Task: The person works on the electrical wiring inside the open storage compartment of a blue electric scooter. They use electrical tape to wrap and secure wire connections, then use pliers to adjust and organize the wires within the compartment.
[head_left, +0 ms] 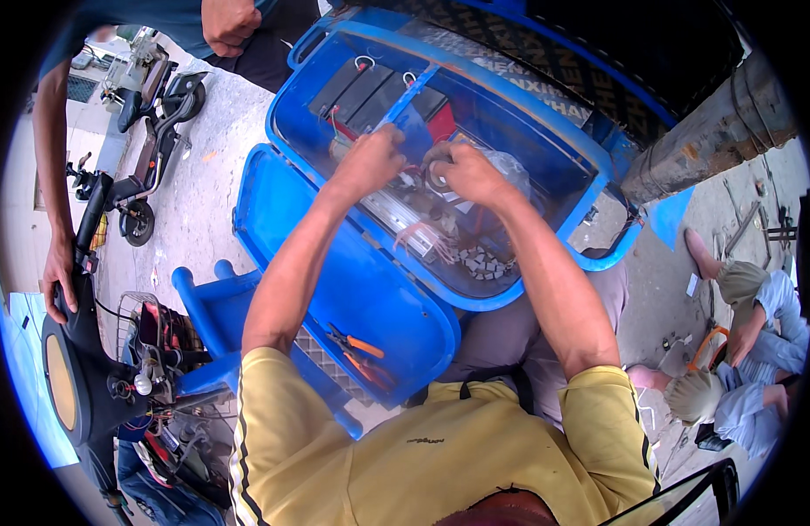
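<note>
The right hand's (468,174) grip is curled around a small round roll (437,181), in the blue box (545,145). The left hand's (372,162) grip is bent in near the roll. Its fingertips are hard to see, so I cannot tell if it pinches anything. The right hand hides part of a clear bag (513,174). The pink wires (420,237) look blurry.

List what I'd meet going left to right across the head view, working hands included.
Another person's hand on the scooter grip → wire basket → the worker's left hand → the worker's right hand → thick wire-bound pole.
</note>
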Action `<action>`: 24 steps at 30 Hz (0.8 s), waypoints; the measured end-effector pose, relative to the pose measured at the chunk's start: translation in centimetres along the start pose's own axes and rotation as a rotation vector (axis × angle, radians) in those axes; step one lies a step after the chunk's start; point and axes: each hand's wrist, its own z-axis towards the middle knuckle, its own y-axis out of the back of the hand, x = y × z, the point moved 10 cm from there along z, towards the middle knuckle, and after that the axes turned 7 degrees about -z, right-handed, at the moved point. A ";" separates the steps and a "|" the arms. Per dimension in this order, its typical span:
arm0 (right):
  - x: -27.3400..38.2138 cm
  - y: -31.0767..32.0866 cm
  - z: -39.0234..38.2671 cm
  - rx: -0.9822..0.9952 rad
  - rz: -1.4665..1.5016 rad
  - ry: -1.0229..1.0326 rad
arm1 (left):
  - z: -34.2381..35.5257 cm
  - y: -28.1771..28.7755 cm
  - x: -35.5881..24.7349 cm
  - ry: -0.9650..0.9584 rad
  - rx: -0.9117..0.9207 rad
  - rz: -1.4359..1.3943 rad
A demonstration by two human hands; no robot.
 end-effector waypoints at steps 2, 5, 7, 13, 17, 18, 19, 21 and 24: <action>0.0 0.2 -0.2 0.023 0.099 -0.059 | -0.3 -0.1 0.1 -0.038 -0.004 -0.077; 0.0 0.9 -0.5 -0.016 0.261 -0.183 | -0.2 -0.7 1.5 -0.092 0.005 -0.213; -0.3 1.3 -0.6 -0.074 0.359 -0.261 | -0.3 -1.2 2.3 -0.111 0.023 -0.240; -0.4 0.9 1.2 -0.142 0.235 -0.129 | -1.7 -1.9 1.8 -0.060 0.050 -0.168; -1.2 -0.4 2.4 -0.089 0.192 -0.116 | -2.0 -1.8 1.6 -0.060 0.011 -0.171; -0.7 -0.4 2.2 -0.060 0.198 -0.129 | -2.0 -1.8 1.6 -0.066 -0.002 -0.170; -0.3 -0.6 2.1 -0.032 0.204 -0.142 | -2.2 -1.8 1.7 -0.060 -0.012 -0.176; 0.0 -1.1 2.0 0.007 0.171 -0.157 | -2.4 -1.8 1.8 -0.051 -0.032 -0.188; 0.8 -1.1 1.7 0.036 0.116 -0.157 | -2.4 -2.0 2.1 -0.067 -0.042 -0.181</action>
